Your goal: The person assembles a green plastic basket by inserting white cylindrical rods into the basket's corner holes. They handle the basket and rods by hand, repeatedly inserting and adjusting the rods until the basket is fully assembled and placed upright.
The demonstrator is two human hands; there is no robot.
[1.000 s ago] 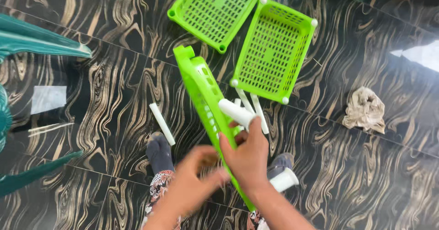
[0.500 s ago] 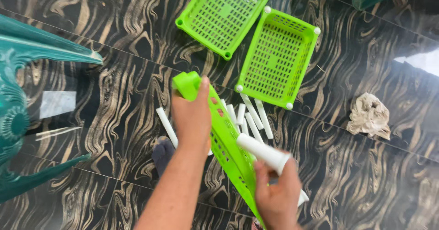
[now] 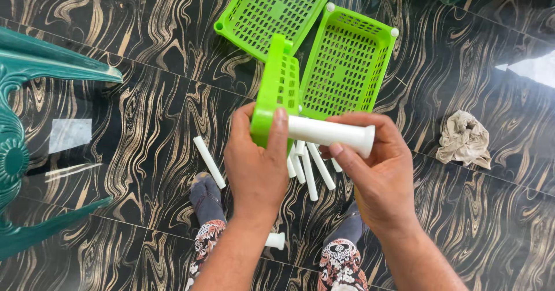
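My left hand (image 3: 257, 167) grips the near corner of a bright green perforated plastic tray (image 3: 278, 89), held on edge and pointing away from me. My right hand (image 3: 376, 172) holds a white plastic tube (image 3: 329, 132) level, its left end meeting the tray's corner by my left thumb. Both hands are raised over the floor in the middle of the head view. Below them lie several more white tubes (image 3: 309, 172), partly hidden by my hands.
Two more green trays (image 3: 347, 65) (image 3: 272, 10) lie flat on the dark marbled floor beyond. A single white tube (image 3: 209, 161) lies left, a short one (image 3: 276, 241) by my socked feet. Crumpled cloth (image 3: 465, 139) at right; green plastic chair (image 3: 34, 71) at left.
The tray has been lifted and turned on edge toward me. My left hand moved from its far end to the near corner. My right hand brought the white tube up to that corner.
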